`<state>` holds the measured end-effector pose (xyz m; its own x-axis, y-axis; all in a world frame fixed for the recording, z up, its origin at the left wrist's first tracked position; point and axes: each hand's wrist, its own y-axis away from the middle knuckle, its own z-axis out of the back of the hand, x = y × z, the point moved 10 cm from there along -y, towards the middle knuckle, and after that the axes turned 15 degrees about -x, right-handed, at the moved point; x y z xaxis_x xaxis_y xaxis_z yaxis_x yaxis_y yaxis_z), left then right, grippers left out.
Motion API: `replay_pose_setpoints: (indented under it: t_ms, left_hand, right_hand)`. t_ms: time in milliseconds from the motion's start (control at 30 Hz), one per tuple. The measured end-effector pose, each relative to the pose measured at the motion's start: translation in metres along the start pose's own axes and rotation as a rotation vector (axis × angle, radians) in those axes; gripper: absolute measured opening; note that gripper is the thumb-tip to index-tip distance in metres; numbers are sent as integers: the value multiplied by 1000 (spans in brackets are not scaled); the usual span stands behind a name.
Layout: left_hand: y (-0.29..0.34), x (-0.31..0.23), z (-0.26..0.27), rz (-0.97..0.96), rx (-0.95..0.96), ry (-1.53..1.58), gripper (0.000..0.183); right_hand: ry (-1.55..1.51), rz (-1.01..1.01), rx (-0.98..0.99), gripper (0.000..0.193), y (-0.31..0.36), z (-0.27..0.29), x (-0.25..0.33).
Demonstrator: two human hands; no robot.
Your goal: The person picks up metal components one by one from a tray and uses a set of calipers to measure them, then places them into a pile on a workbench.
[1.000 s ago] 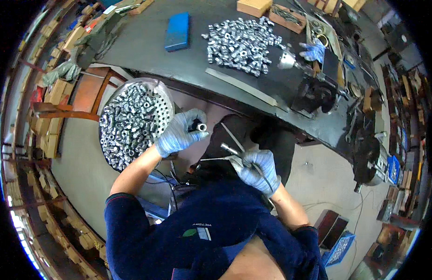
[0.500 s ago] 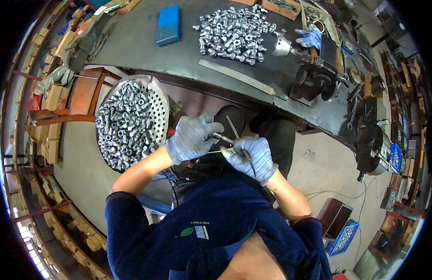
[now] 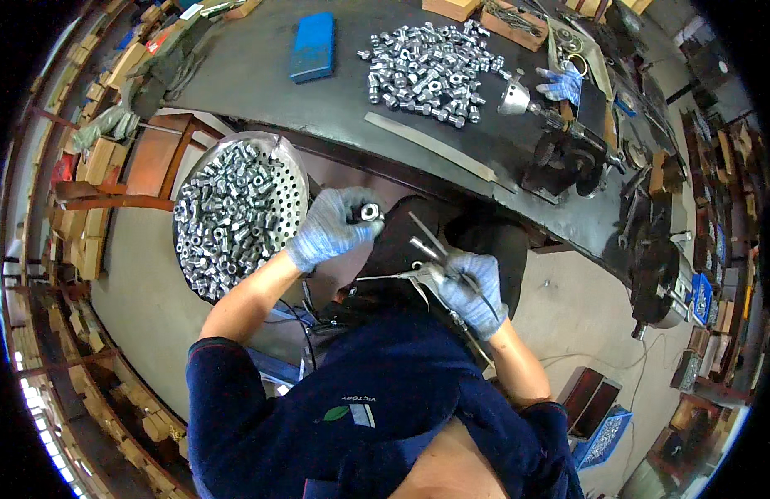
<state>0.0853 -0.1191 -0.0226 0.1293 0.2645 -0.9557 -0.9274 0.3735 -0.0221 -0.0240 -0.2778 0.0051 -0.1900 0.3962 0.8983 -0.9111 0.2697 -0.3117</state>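
My left hand (image 3: 331, 226), in a grey-blue glove, is closed on a metal pipe fitting (image 3: 370, 213), its hex end with a round bore facing up. It is beside the perforated metal basin (image 3: 295, 179), heaped with similar fittings (image 3: 223, 212). My right hand (image 3: 472, 289), also gloved, is closed around several slim tools above my lap. Among them are a dark flat bar like a file (image 3: 426, 231), a short silvery cylinder-ended tool (image 3: 425, 249) and a thin-nozzled tool like an air blow gun (image 3: 393, 275). Their rear parts are partly hidden by the fingers.
On the dark workbench (image 3: 252, 79) lie another fittings pile (image 3: 435, 75), a blue box (image 3: 312, 48) and a long flat file (image 3: 431, 145). A machine with a chuck (image 3: 514, 98) and a vise-like machine (image 3: 663, 270) stand right. Wooden chair (image 3: 152, 166) left; blue crate (image 3: 601, 437) lower right.
My hands have moved apart. The left has gone up and left with the fitting, now turned end-on; the right has drawn back to the right with the tools. The view has shifted slightly.
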Motion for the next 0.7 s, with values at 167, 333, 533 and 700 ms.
replay_pose_setpoints:
  t_ms: [167, 333, 533, 700]
  left_hand:
    - [-3, -21, 8, -281, -115, -563, 14]
    - [0, -27, 3, -351, -132, -636, 9]
    - [4, -29, -2, -358, -133, -612, 8]
    - [5, -20, -35, -459, 24, -587, 22]
  right_hand:
    - [-136, 172, 69, 34, 0, 5, 53]
    - [-187, 249, 69, 34, -1, -5, 73]
    - [-140, 83, 134, 29, -3, -20, 49]
    - [4, 222, 99, 32, -10, -44, 32]
